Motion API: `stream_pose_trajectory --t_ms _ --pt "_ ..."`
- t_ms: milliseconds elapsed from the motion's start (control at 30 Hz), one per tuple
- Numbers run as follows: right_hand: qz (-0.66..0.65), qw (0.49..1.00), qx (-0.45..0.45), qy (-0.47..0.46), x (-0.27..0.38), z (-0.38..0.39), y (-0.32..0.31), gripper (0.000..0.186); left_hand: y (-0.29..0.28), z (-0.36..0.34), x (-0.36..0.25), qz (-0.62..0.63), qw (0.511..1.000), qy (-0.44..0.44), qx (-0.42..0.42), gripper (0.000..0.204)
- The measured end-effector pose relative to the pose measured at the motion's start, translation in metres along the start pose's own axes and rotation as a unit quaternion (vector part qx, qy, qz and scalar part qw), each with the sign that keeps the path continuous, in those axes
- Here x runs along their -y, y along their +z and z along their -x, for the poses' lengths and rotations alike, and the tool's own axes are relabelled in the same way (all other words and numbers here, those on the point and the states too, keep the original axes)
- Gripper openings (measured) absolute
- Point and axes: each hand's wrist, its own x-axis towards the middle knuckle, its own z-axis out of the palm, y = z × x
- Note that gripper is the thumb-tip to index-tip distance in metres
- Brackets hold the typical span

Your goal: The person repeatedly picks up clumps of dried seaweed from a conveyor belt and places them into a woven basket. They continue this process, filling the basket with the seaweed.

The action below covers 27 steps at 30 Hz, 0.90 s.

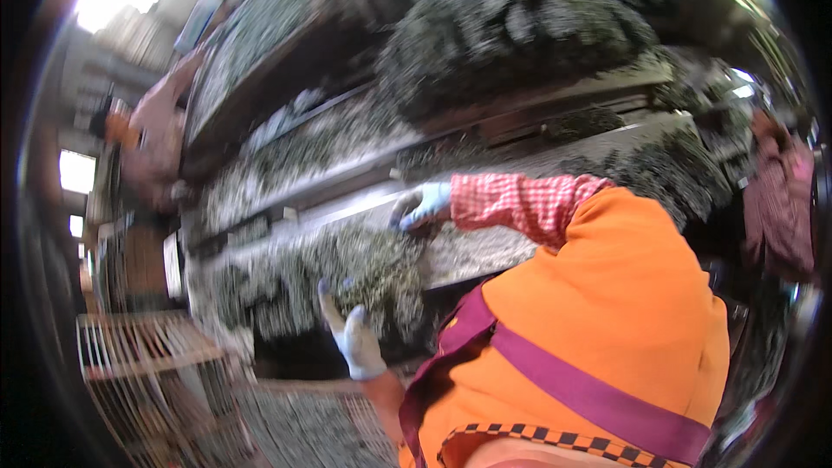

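Note:
My left hand (pixel 355 342), in a pale glove with bluish fingertips, is open, its forefinger and thumb stretched apart. It is beside a clump of dark green, stringy, seaweed-like strands (pixel 381 282) draped along the front of a long pale bench (pixel 477 253). Farther up, my right hand (pixel 422 205) reaches over the bench in a similar glove, under a red checked cuff. Its fingers point left and down near the clump's upper edge. Motion blur hides whether they grip any strands.
More heaps of dark strands (pixel 520 35) lie on parallel benches beyond. A person in a pinkish top (pixel 156 134) is at the far left. Slatted racks (pixel 152 342) stand at lower left. A reddish-brown garment (pixel 780 199) shows at the right edge.

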Motion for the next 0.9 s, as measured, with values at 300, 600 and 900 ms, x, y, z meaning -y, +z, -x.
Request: stream_pose_trajectory --t_ms 300,600,900 --pt "0.330 0.867 -0.374 0.020 0.028 0.013 -0.101 0.041 -0.092 0.005 0.085 -0.667 0.740 0.077 0.039 0.073" --pt "0.573 0.808 0.015 -0.140 -0.012 -0.090 0.059 0.039 -0.087 0.001 0.077 -0.674 0.714 0.148 0.118 0.072" --pt "0.593 0.782 0.050 -0.186 -0.003 -0.106 0.100 0.028 -0.076 -0.024 0.016 -0.342 0.937 -0.059 0.031 0.062"
